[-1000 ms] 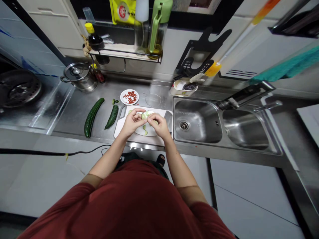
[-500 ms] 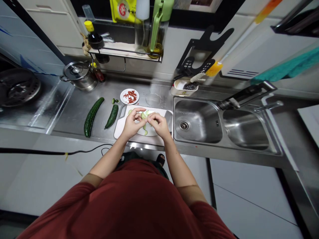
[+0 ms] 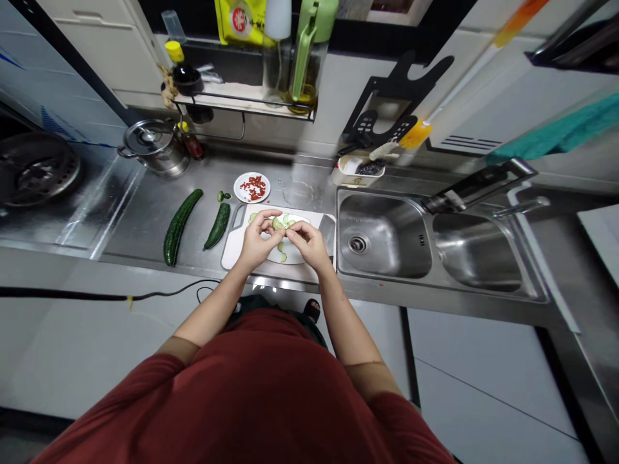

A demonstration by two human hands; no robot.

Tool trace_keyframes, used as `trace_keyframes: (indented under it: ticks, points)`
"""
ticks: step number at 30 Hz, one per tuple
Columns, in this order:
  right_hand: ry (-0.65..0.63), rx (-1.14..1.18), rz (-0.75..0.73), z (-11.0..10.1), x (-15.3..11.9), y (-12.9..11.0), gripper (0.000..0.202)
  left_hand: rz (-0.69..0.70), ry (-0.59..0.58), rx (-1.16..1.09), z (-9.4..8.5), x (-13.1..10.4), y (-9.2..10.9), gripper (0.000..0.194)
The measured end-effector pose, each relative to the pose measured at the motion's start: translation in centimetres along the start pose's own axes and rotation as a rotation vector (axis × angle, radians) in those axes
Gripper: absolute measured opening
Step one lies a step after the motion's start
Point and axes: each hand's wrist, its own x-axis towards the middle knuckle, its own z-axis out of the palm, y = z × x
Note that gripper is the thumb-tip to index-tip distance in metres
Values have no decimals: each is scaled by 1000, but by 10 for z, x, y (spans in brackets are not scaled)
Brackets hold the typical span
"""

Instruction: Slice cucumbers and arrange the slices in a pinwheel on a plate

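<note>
Head view: left hand (image 3: pixel 256 241) and right hand (image 3: pixel 308 241) pinch pale-green cucumber slices (image 3: pixel 277 223) over a white rectangular board (image 3: pixel 231 248)
Some slicing done; long dark-green cucumber (image 3: pixel 180 229) and shorter dark-green cucumber (image 3: pixel 217 227) (cut-ended, I think) sit unsliced.

A double-basin stainless-steel sink (image 3: pixel 387 235) is set into the shiny metal table (image 3: pixel 133 238). At the sink's back edge rises a dark, angular metal tap (image 3: pixel 476 187); just beyond its back left corner sits a cream-coloured oblong caddy (image 3: pixel 356 180). Well left of the sink stands a round, lidded steel pot (image 3: pixel 157 153). Above and right of the sink hangs a teal cloth (image 3: pixel 556 133).
</note>
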Motion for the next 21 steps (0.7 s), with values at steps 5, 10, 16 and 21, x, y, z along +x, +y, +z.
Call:
trace_keyframes:
  ticks: [5, 10, 16, 21]
  points:
    - [43, 41, 66, 1, -3, 3, 28, -21, 27, -11, 3, -1, -5, 41]
    - [37, 45, 121, -3, 0, 7, 30, -49, 21, 21, 0, 0, -10, 39]
    - [7, -30, 158, -14, 5, 21, 31, -128, 17, 99, -7, 0, -29, 29]
    - [-109, -114, 195, -19, 3, 44, 29, -196, -53, 224, -15, -6, -55, 24]
